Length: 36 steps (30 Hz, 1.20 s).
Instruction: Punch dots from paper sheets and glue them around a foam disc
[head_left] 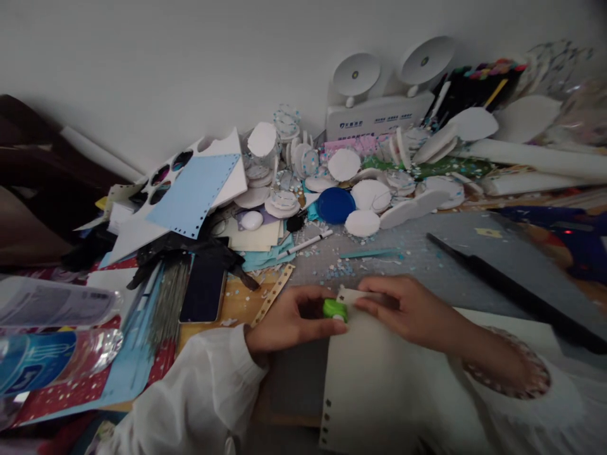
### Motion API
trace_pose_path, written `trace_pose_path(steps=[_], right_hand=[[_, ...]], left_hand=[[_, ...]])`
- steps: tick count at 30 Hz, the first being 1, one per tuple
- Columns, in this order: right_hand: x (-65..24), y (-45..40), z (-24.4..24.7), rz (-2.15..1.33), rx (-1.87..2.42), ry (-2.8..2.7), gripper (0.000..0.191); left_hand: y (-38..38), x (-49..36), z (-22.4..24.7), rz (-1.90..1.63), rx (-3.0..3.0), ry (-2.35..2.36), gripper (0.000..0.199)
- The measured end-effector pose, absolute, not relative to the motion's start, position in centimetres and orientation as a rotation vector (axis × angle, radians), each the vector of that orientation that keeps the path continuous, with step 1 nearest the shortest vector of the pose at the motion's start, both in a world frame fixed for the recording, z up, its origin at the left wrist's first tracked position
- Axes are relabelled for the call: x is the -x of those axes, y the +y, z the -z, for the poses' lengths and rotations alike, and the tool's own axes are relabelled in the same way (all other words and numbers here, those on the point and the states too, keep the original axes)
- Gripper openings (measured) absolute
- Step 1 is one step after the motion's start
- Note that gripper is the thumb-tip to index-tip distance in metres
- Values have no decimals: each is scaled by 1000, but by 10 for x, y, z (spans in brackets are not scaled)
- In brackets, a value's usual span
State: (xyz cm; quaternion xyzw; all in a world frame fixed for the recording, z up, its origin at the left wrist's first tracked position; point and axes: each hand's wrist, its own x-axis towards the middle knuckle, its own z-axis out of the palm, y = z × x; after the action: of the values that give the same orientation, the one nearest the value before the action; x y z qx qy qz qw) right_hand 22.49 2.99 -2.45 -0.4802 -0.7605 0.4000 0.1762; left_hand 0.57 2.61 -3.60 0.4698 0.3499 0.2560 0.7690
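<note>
Left grip [291, 321] pinches a green punch [335, 308] between thumb and fingers, at the upper-left edge of a cream sheet [367, 379]; right grip [410, 311] pinches that sheet near its top corner, just beside the punch. Small holes [327, 416] line the lower left edge. To punch cleanly, I'd seat the edge squarely, hold the paper taut, press straight and space evenly.

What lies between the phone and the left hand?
In the head view, a cream punched strip and a stretch of wooden tabletop with a few pale scraps lie between the phone and the left hand.
</note>
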Motion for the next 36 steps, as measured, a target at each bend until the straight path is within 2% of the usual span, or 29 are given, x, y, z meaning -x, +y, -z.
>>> trace_pose_path(steps=[4, 17, 22, 24, 28, 31, 36], right_hand=[[-225, 32, 23, -982, 1372, -2120, 25], [-221, 32, 27, -1007, 1320, -2125, 25], [-223, 31, 22, -914, 1313, -2202, 24], [-221, 32, 18, -858, 1337, -2255, 30], [-215, 37, 11, -1022, 1348, -2344, 52], [-211, 40, 13, -1171, 1328, -2292, 50], [-208, 40, 22, -1203, 1251, -2195, 41]], left_hand=[[25, -4, 38, -566, -1006, 766, 28], [22, -6, 36, -562, -1083, 846, 29], [18, -12, 34, -593, -1130, 978, 38], [17, -14, 34, -590, -1166, 1017, 40], [16, -14, 34, -593, -1251, 1029, 42], [14, -14, 36, -597, -1298, 1042, 41], [13, -16, 38, -629, -1287, 1063, 40]])
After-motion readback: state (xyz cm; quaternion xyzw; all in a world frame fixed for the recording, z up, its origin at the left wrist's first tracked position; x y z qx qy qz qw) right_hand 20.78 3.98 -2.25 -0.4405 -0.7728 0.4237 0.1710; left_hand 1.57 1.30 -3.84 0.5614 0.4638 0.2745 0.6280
